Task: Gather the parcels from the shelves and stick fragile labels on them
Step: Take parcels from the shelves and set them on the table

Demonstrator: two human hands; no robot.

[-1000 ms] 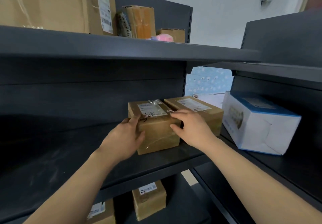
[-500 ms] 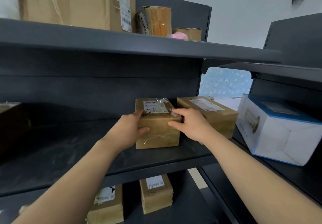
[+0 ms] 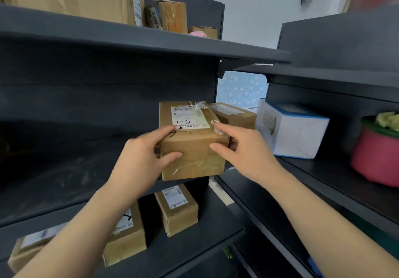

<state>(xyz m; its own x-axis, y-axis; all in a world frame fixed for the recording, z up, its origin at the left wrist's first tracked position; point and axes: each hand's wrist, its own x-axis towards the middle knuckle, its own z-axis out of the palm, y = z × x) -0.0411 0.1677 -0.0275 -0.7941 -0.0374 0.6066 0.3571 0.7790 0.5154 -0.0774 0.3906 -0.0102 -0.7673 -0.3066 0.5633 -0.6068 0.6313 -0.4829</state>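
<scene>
Frame centre: left hand (image 3: 144,156) and right hand (image 3: 241,150), fingers curled, grip brown parcel (image 3: 194,148) by its sides, above dark shelf (image 3: 64,180) edge.

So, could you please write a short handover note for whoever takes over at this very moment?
Left hand grips the left side of the brown parcel marked 1-6; right hand grips its right side.
The parcel is at the front edge of the middle shelf. A second brown parcel sits behind it; more parcels stand on the lower shelf.
Done: one parcel in hand.
Left: gather the others; no fragile label shows on any.
</scene>
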